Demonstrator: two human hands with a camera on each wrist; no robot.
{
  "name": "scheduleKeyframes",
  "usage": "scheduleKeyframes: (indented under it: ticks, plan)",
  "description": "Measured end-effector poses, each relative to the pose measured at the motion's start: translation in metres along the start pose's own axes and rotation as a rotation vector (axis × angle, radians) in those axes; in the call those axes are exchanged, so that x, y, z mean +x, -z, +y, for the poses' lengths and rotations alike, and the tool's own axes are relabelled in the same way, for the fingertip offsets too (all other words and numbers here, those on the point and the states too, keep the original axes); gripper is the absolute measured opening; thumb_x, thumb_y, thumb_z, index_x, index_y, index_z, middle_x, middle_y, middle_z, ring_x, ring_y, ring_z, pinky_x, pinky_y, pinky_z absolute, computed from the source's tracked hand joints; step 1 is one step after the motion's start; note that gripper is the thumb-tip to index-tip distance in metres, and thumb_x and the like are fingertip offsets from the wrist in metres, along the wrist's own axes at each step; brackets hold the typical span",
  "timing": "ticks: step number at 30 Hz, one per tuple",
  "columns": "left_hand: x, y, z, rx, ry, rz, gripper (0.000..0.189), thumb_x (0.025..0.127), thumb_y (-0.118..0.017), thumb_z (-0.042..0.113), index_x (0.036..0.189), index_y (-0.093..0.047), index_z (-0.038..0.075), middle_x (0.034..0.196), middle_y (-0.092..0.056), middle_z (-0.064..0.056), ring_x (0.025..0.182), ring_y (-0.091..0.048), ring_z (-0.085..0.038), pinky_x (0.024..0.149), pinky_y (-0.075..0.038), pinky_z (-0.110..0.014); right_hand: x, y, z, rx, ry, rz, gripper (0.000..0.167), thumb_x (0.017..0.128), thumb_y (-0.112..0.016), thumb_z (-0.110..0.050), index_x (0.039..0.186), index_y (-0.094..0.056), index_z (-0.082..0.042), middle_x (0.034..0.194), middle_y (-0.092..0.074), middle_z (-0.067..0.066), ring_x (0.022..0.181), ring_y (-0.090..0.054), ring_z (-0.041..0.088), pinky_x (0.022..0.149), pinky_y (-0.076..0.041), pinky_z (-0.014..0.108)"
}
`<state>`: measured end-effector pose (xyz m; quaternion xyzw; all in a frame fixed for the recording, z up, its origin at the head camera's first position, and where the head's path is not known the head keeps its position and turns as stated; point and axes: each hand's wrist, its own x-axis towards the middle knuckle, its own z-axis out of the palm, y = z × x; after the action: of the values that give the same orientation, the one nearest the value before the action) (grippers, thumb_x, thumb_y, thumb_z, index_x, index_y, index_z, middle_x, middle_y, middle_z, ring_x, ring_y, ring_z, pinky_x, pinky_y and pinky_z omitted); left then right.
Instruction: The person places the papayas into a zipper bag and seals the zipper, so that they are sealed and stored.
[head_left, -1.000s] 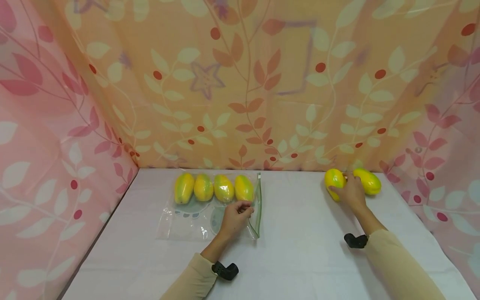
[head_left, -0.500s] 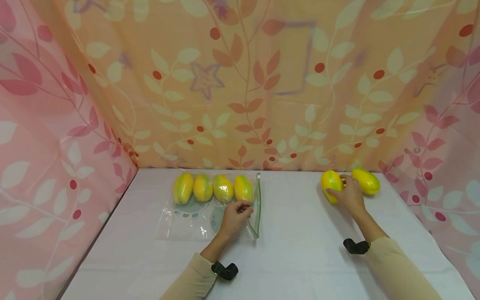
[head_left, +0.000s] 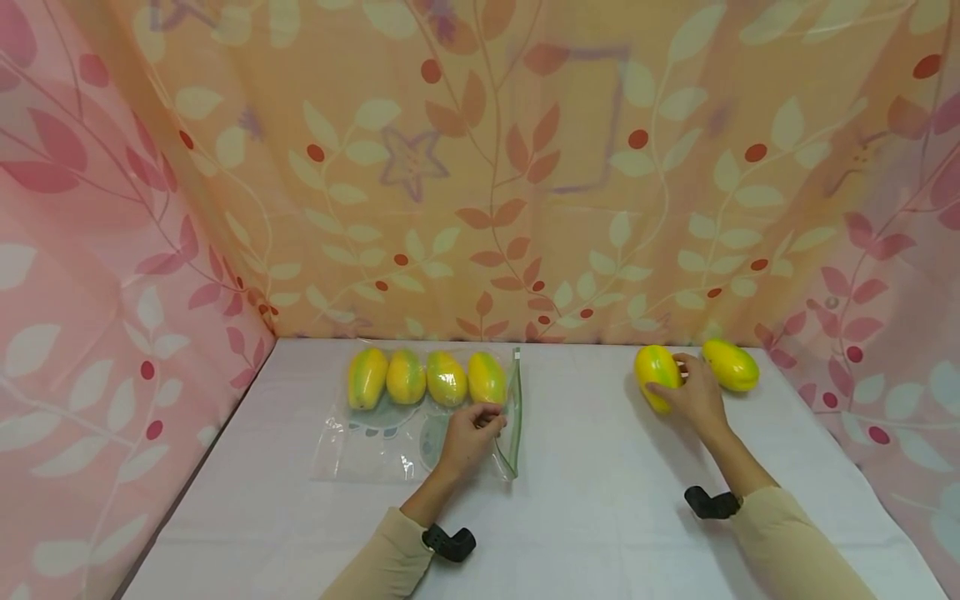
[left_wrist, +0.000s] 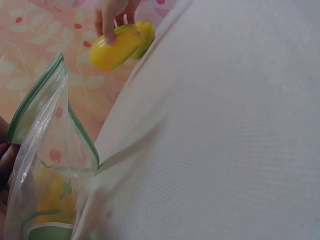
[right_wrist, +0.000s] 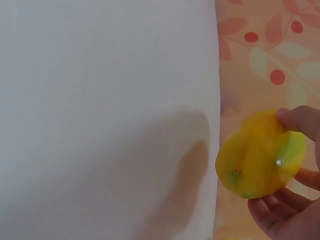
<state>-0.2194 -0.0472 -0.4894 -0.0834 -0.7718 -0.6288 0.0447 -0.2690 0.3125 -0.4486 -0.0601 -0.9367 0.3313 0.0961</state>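
Note:
My right hand (head_left: 699, 395) grips a yellow mango (head_left: 657, 377) with green streaks, thumb on one side and fingers on the other. In the right wrist view the mango (right_wrist: 260, 155) hangs in the fingers, one blunt end facing the camera. A second mango (head_left: 731, 365) lies just right of that hand. My left hand (head_left: 469, 437) pinches the upper layer of a clear zip bag (head_left: 367, 454) near its green-edged mouth. Several mangoes (head_left: 447, 377) lie in a row inside the bag. In the left wrist view the bag's mouth (left_wrist: 37, 92) is spread apart.
A white cloth covers the table (head_left: 592, 500). Behind it hangs an orange curtain (head_left: 480, 208) with leaf patterns, and pink patterned cloth (head_left: 90, 333) closes off both sides. Black wrist cameras (head_left: 450, 542) sit on both wrists.
My right hand has drawn the gripped mango left and slightly toward me, widening the gap to the other loose mango. My left hand and the bag stay in place.

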Motion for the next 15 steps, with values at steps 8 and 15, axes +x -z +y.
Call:
scheduleKeyframes:
  ticks: [8, 15]
  plan:
    - [-0.002, -0.001, 0.007, 0.031, 0.016, -0.001, 0.019, 0.09, -0.063, 0.001, 0.104, -0.067, -0.011, 0.089, -0.07, -0.022, 0.07, -0.057, -0.009, 0.06, -0.045, -0.013, -0.006, -0.001, -0.008, 0.006, 0.003, -0.034, 0.073, 0.086, -0.073, -0.029, 0.139, -0.038, 0.007, 0.133, -0.045, 0.032, 0.115, -0.046, 0.045, 0.1, -0.045, 0.057]
    - [-0.013, 0.005, 0.037, 0.037, 0.004, -0.017, 0.016, 0.09, -0.062, 0.0, 0.101, -0.067, -0.01, 0.089, -0.069, -0.024, 0.071, -0.058, -0.011, 0.062, -0.046, -0.013, -0.008, -0.001, -0.017, 0.0, 0.027, -0.059, 0.074, 0.086, -0.074, -0.03, 0.139, -0.038, 0.008, 0.129, -0.044, 0.032, 0.113, -0.046, 0.045, 0.098, -0.045, 0.057]
